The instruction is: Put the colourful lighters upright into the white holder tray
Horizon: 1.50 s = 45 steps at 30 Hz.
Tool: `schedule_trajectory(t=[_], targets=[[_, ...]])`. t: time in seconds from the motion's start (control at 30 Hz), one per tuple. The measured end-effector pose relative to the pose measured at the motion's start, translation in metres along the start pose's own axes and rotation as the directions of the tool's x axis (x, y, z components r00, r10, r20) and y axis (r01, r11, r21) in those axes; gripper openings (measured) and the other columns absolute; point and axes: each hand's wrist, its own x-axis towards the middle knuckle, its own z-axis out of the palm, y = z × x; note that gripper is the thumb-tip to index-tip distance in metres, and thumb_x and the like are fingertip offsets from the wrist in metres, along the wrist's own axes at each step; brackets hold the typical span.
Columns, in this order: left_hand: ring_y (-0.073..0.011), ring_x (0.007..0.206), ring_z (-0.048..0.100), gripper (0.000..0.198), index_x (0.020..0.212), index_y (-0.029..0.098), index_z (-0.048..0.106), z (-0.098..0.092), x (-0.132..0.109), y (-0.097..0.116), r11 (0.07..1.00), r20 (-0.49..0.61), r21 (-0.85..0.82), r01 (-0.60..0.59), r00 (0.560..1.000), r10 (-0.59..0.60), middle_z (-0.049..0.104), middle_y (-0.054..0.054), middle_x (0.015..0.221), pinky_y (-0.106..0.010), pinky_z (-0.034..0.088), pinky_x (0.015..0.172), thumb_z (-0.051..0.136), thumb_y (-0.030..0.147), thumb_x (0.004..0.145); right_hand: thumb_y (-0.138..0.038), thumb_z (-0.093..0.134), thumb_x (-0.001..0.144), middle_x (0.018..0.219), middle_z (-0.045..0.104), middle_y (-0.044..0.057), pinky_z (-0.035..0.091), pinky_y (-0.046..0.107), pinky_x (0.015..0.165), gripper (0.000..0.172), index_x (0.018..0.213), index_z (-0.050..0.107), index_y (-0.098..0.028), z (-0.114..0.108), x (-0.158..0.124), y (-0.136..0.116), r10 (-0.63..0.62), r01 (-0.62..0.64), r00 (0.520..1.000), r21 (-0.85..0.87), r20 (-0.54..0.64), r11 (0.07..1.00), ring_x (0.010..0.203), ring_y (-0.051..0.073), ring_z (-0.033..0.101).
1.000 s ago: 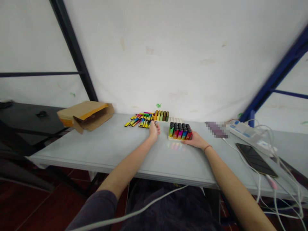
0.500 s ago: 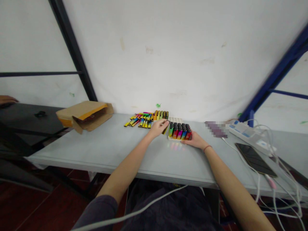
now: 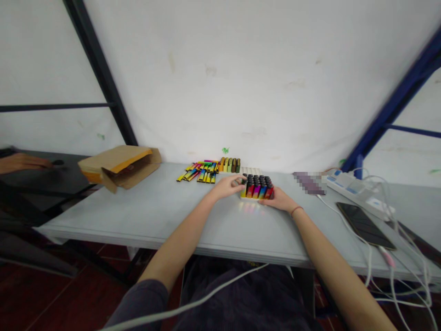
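Note:
A white tray [image 3: 251,171] on the grey table [image 3: 165,216] holds several upright, rainbow-coloured lighters [image 3: 257,187] with black tops. My right hand [image 3: 278,200] grips the tray's near right corner. My left hand [image 3: 228,185] is at the tray's left edge, its fingers pinched on one lighter at the block's left side. Behind them, a loose heap of coloured lighters [image 3: 199,172] lies flat, and a short row of lighters [image 3: 230,164] stands upright by the wall.
An open cardboard box [image 3: 117,165] lies at the table's back left. A power strip [image 3: 354,193], a dark phone [image 3: 365,225] and white cables [image 3: 396,271] sit on the right. Another person's hand [image 3: 24,162] rests on a dark surface far left.
My left hand picked a lighter from near the loose heap and carried it right to the tray's left edge. My right hand stayed on the tray. Another person's hand came into view far left.

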Motion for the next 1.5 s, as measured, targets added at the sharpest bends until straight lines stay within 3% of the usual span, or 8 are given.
schedule_trajectory(t=[0.17, 0.4, 0.6, 0.73, 0.87, 1.07, 1.27, 1.5], targets=[[-0.0112, 0.062, 0.058, 0.027, 0.104, 0.022, 0.069, -0.001, 0.002, -0.002, 0.999, -0.078, -0.042, 0.004, 0.997, -0.007, 0.068, 0.000, 0.086, -0.021, 0.044, 0.063, 0.065, 0.028, 0.078, -0.038, 0.086, 0.064, 0.102, 0.076, 0.007, 0.058, 0.041, 0.088, 0.056, 0.111, 0.064, -0.018, -0.001, 0.000, -0.003, 0.007, -0.007, 1.000, 0.010, -0.001, 1.000, 0.094, 0.027, 0.070], [-0.0156, 0.060, 0.048, 0.029, 0.049, 0.021, 0.047, -0.012, 0.005, -0.011, 0.994, -0.325, 0.054, 0.097, 0.943, -0.074, 0.047, 0.001, 0.053, -0.023, 0.038, 0.066, 0.044, 0.008, 0.075, -0.038, 0.089, 0.059, 0.106, 0.075, 0.008, 0.057, 0.042, 0.091, 0.064, 0.114, 0.063, -0.019, -0.010, -0.002, -0.001, 0.016, -0.016, 1.000, 0.046, -0.006, 0.999, 0.095, 0.027, 0.070], [-0.0190, 0.064, 0.051, 0.032, 0.047, 0.022, 0.047, -0.001, 0.010, -0.019, 0.978, -0.315, 0.132, 0.162, 0.942, -0.113, 0.046, 0.000, 0.051, -0.025, 0.039, 0.066, 0.045, 0.009, 0.076, -0.041, 0.089, 0.056, 0.104, 0.076, 0.006, 0.056, 0.045, 0.092, 0.065, 0.111, 0.063, -0.018, -0.034, -0.011, 0.021, 0.092, -0.091, 0.996, 0.015, -0.012, 0.996, 0.093, 0.027, 0.070], [-0.0220, 0.082, 0.060, 0.025, 0.065, 0.020, 0.061, 0.025, 0.029, -0.024, 0.906, -0.154, 0.410, 0.103, 0.987, -0.042, 0.063, -0.006, 0.071, -0.030, 0.046, 0.082, 0.045, 0.014, 0.083, -0.040, 0.090, 0.054, 0.109, 0.075, 0.008, 0.056, 0.046, 0.094, 0.072, 0.116, 0.061, -0.019, -0.050, -0.019, 0.038, 0.171, -0.168, 0.983, 0.055, -0.066, 0.984, 0.096, 0.028, 0.070], [-0.0257, 0.129, 0.050, 0.036, 0.121, 0.013, 0.063, 0.058, 0.063, -0.025, 0.730, 0.091, 0.677, -0.089, 0.995, 0.037, 0.060, -0.016, 0.134, -0.039, 0.036, 0.111, 0.047, 0.024, 0.091, -0.033, 0.091, 0.054, 0.110, 0.075, 0.010, 0.056, 0.045, 0.093, 0.070, 0.116, 0.062, -0.019, -0.061, -0.025, 0.052, 0.210, -0.196, 0.964, 0.097, -0.165, 0.976, 0.099, 0.029, 0.070], [-0.0322, 0.144, 0.036, 0.055, 0.142, 0.011, 0.047, 0.098, 0.093, -0.017, 0.625, 0.143, 0.780, 0.029, 0.965, -0.222, 0.044, -0.020, 0.153, -0.054, 0.025, 0.117, 0.035, 0.043, 0.099, -0.031, 0.091, 0.053, 0.103, 0.076, 0.008, 0.056, 0.046, 0.092, 0.065, 0.112, 0.066, -0.020, -0.067, -0.028, 0.060, 0.230, -0.227, 0.933, 0.043, -0.277, 0.973, 0.098, 0.030, 0.070], [-0.0306, 0.128, 0.051, 0.044, 0.131, 0.012, 0.057, 0.101, 0.045, 0.001, 0.581, 0.244, 0.797, -0.165, 0.968, -0.059, 0.057, -0.017, 0.140, -0.047, 0.037, 0.106, 0.038, 0.033, 0.098, -0.033, 0.089, 0.053, 0.102, 0.076, 0.009, 0.056, 0.046, 0.090, 0.062, 0.109, 0.065, -0.019, -0.062, -0.024, 0.065, 0.305, -0.302, 0.905, 0.056, -0.296, 0.952, 0.090, 0.026, 0.071], [-0.0269, 0.119, 0.054, 0.034, 0.123, 0.019, 0.063, 0.051, -0.023, 0.001, 0.625, 0.356, 0.702, -0.341, 0.928, 0.107, 0.064, -0.011, 0.128, -0.042, 0.041, 0.102, 0.045, 0.030, 0.096, -0.035, 0.084, 0.060, 0.101, 0.075, 0.009, 0.057, 0.047, 0.088, 0.057, 0.110, 0.063, -0.020, -0.043, -0.003, 0.073, 0.271, -0.282, 0.904, 0.017, -0.330, 0.959, 0.092, 0.029, 0.071]])
